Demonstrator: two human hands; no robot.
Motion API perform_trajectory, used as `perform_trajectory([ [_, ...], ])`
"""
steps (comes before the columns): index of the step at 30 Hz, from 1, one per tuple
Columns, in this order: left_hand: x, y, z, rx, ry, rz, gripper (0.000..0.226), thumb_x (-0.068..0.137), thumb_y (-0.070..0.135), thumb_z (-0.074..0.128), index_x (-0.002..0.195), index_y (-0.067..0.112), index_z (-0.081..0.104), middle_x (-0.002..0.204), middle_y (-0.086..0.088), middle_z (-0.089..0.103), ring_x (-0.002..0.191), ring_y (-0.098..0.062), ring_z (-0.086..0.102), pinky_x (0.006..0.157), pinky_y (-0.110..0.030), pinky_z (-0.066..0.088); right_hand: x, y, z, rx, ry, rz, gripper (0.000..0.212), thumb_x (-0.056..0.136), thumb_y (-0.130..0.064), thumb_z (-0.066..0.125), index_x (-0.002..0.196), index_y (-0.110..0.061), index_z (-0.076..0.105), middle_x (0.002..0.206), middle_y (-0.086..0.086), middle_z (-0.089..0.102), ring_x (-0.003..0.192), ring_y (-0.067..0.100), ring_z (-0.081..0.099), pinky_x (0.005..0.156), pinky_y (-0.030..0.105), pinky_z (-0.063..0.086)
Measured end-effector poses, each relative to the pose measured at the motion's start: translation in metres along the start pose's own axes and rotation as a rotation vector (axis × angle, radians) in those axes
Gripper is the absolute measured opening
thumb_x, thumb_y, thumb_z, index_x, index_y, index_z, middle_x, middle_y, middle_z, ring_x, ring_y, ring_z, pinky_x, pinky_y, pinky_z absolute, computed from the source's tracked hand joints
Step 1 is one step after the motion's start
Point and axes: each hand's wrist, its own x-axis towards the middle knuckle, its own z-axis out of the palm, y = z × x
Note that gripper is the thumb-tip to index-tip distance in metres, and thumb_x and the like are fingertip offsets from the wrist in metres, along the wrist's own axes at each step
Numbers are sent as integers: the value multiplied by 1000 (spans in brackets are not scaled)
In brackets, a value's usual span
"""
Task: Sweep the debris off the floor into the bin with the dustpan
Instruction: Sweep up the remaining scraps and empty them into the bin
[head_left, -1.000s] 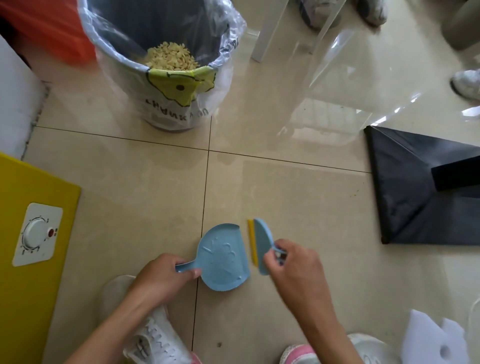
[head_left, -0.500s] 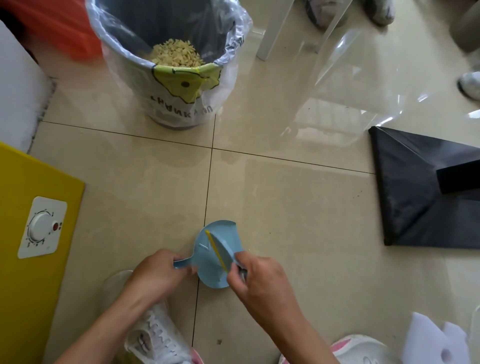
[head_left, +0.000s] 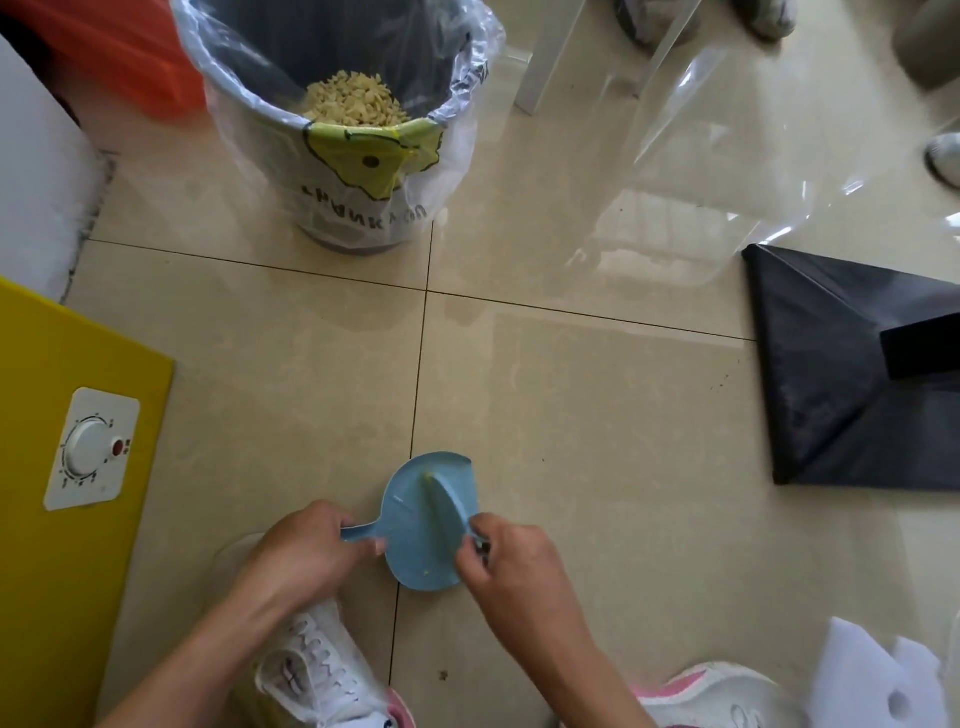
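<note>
A small light-blue dustpan (head_left: 410, 525) lies on the beige tile floor near my feet. My left hand (head_left: 306, 551) grips its short handle. My right hand (head_left: 511, 564) pinches the handle of a small blue brush (head_left: 445, 506) with yellow bristles, which rests inside the pan. A tiny yellowish crumb (head_left: 427, 572) sits near the pan's near edge. The bin (head_left: 358, 213), lined with a clear plastic bag, stands at the far middle-left and holds a heap of pale yellow debris (head_left: 353, 98).
A yellow box with a white dial (head_left: 62, 519) lies on the left. A black flat stand base (head_left: 841, 374) sits at the right, a clear plastic sheet (head_left: 727, 130) beyond it. White foam pieces (head_left: 872, 680) lie at the bottom right. My shoes (head_left: 317, 680) are below.
My right hand has brought the brush from beside the dustpan's open edge onto the pan itself. My left hand stays on the dustpan handle.
</note>
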Motion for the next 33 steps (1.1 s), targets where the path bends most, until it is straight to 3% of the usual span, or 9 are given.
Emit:
perform_trajectory([
  [4,-4,-4,-6,-38,6,-12,49,79,54,72,52,22,47,47,6,31,47,-13,30,54,-31,23,-7,-7,-17,205,108,11,20,84,-24,60,69,-11,62,56,0,60,51,8,61,53,35,50],
  [9,-11,-16,-12,-69,39,1,29,83,53,71,60,35,70,43,11,46,46,-9,41,53,-29,32,10,33,-48,-116,366,143,17,82,-21,66,67,-13,62,58,6,66,55,20,65,56,38,47],
  [13,-8,-19,-14,-53,39,3,28,83,54,70,70,30,77,47,8,48,48,-11,44,55,-29,35,21,30,-28,-240,274,89,19,85,-26,62,73,-11,60,60,13,63,58,36,61,51,38,38],
  [18,-7,-16,-14,-17,44,1,36,80,56,68,64,23,70,47,7,43,48,-13,39,53,-29,34,14,-11,1,-47,44,-67,24,88,-30,53,74,-10,53,55,4,51,52,24,52,54,40,45],
  [22,-10,-14,-20,-20,19,-17,39,81,55,70,59,23,65,48,6,37,48,-13,34,53,-30,28,15,-3,-27,95,184,14,13,84,-24,61,79,-16,70,65,6,71,62,17,71,56,37,55],
  [25,-12,-15,-22,-12,9,-27,38,80,57,69,73,20,76,51,6,45,48,-11,40,54,-29,32,19,19,-42,-131,362,95,12,83,-22,64,78,-13,69,65,11,70,64,28,69,56,40,53],
  [27,-12,-15,-23,-8,7,-27,43,79,59,68,83,18,79,53,5,49,50,-11,43,55,-29,34,19,22,-35,-222,304,142,15,86,-24,62,78,-12,65,61,12,64,62,33,63,56,41,47],
  [30,-13,-13,-24,-2,9,-27,40,81,57,69,78,18,77,49,6,44,49,-11,39,54,-29,31,13,10,-16,-29,104,49,18,88,-27,57,84,-14,68,65,8,67,62,23,65,60,40,52],
  [33,-16,-11,-27,6,-17,-32,35,83,53,71,56,31,71,43,6,42,46,-11,38,52,-29,30,10,2,-21,220,82,61,14,87,-19,62,80,-14,72,67,-2,71,64,4,70,58,22,52],
])
